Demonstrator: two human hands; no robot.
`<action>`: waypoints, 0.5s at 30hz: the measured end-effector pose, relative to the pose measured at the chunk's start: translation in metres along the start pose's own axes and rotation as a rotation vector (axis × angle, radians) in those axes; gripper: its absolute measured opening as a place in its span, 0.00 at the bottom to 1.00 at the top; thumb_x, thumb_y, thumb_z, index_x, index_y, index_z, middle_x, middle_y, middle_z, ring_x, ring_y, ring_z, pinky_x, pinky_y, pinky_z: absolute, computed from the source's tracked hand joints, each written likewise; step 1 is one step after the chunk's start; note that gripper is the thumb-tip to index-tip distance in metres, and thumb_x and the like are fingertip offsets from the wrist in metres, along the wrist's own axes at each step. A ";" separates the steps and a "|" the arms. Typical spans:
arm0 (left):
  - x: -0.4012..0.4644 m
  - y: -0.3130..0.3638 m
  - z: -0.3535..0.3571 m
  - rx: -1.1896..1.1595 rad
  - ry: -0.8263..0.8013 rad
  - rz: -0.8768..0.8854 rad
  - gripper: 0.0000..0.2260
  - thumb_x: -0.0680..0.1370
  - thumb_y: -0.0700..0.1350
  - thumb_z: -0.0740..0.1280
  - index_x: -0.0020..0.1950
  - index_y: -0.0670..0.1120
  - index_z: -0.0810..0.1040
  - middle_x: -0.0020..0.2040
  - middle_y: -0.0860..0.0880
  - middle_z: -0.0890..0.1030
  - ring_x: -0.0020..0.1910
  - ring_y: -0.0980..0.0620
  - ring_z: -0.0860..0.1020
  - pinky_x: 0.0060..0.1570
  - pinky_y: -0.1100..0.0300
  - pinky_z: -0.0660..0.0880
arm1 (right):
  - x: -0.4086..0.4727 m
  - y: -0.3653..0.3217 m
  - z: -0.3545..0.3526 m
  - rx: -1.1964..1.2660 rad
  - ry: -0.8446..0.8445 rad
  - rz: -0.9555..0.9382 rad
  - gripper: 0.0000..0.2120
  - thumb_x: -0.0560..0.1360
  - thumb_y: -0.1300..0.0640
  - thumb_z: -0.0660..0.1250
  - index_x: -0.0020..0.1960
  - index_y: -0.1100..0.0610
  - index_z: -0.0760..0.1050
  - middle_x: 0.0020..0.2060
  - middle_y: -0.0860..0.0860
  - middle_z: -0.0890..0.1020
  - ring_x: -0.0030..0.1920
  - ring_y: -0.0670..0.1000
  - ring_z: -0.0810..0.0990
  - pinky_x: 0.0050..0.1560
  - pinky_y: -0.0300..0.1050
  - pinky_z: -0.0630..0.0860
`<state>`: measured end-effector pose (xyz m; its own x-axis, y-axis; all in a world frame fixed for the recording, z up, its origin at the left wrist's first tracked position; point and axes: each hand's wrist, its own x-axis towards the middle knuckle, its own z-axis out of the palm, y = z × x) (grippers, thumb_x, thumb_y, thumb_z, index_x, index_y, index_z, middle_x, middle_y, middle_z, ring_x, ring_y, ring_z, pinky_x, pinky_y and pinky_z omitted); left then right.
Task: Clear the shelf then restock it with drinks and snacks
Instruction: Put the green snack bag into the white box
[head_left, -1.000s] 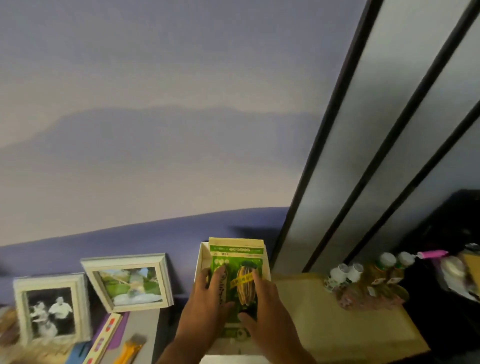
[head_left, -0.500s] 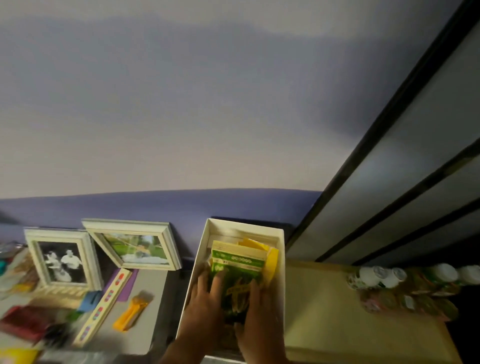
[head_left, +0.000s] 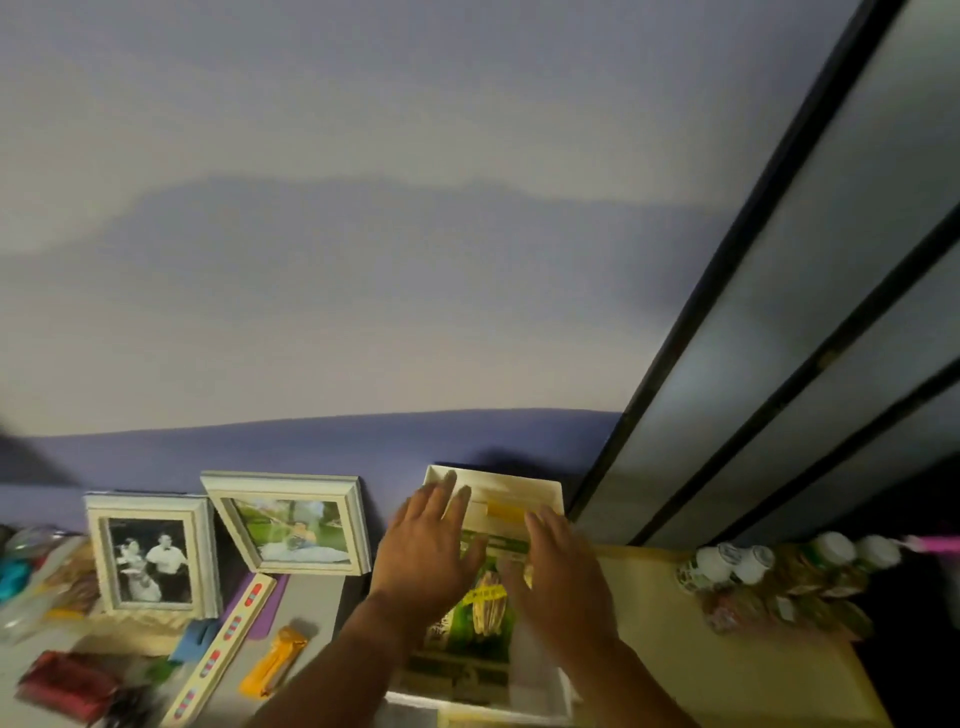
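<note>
A green snack packet lies inside a white open box against the purple wall. A yellow packet shows behind it in the box. My left hand hovers over the box's left side with fingers straight and spread. Over the right side, my right hand is held flat with fingers extended. Neither hand holds anything. Several small white-capped drink bottles lie in a cluster on the pale yellow shelf top to the right.
Two white picture frames lean against the wall at left. A striped ruler-like strip, an orange bar, a red pouch and other clutter lie on the grey surface. Sliding panels with dark frames rise at right.
Both hands have let go of the green packet, which now lies flat in the box, and lifted with fingers spread above it.
</note>
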<state>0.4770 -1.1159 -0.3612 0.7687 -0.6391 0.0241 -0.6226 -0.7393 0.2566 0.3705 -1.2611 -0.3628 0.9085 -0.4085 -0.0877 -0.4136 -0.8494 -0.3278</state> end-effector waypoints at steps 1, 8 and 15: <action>0.000 0.002 -0.014 0.006 0.025 0.012 0.32 0.79 0.65 0.50 0.75 0.48 0.68 0.77 0.46 0.67 0.74 0.45 0.67 0.72 0.48 0.65 | 0.000 -0.002 -0.014 -0.007 0.034 -0.012 0.38 0.75 0.32 0.46 0.79 0.51 0.59 0.79 0.50 0.61 0.78 0.53 0.58 0.76 0.50 0.60; -0.045 0.014 -0.097 0.057 0.101 0.029 0.34 0.80 0.67 0.46 0.81 0.51 0.49 0.81 0.50 0.45 0.80 0.49 0.49 0.77 0.52 0.48 | -0.027 -0.029 -0.102 -0.076 0.131 -0.140 0.37 0.79 0.32 0.53 0.81 0.50 0.53 0.81 0.49 0.54 0.80 0.53 0.51 0.79 0.52 0.52; -0.174 0.008 -0.154 0.134 0.122 -0.151 0.35 0.77 0.68 0.40 0.81 0.53 0.46 0.82 0.52 0.45 0.80 0.49 0.48 0.77 0.52 0.48 | -0.111 -0.072 -0.125 -0.079 0.099 -0.275 0.36 0.79 0.32 0.51 0.81 0.49 0.50 0.81 0.48 0.54 0.80 0.54 0.52 0.78 0.54 0.53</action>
<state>0.3613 -0.9779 -0.2142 0.8616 -0.4948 0.1134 -0.5068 -0.8514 0.1353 0.2925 -1.1963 -0.2114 0.9785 -0.1868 0.0875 -0.1596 -0.9544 -0.2524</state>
